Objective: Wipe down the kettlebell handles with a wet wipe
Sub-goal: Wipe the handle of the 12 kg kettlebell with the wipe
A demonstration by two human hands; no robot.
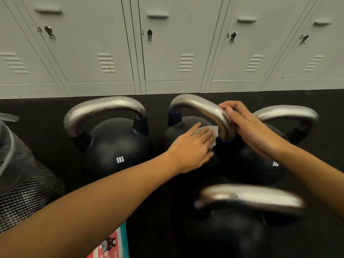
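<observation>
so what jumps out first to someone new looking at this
Four black kettlebells on the dark floor, their silver handles gleaming, before grey lockers. At centre, the left hand presses a wipe by the middle handle, which the right hand grips.

Kettlebells (115, 149): you see black bodies, white "8KG" lettering
Handles (104, 107): your silver metal ones, speckled with droplets
Wipe (214, 134): white
Lockers (167, 43): pale grey
Floor (46, 118): black
Packet (109, 246): red and teal
Bin (28, 192): your black mesh one
</observation>
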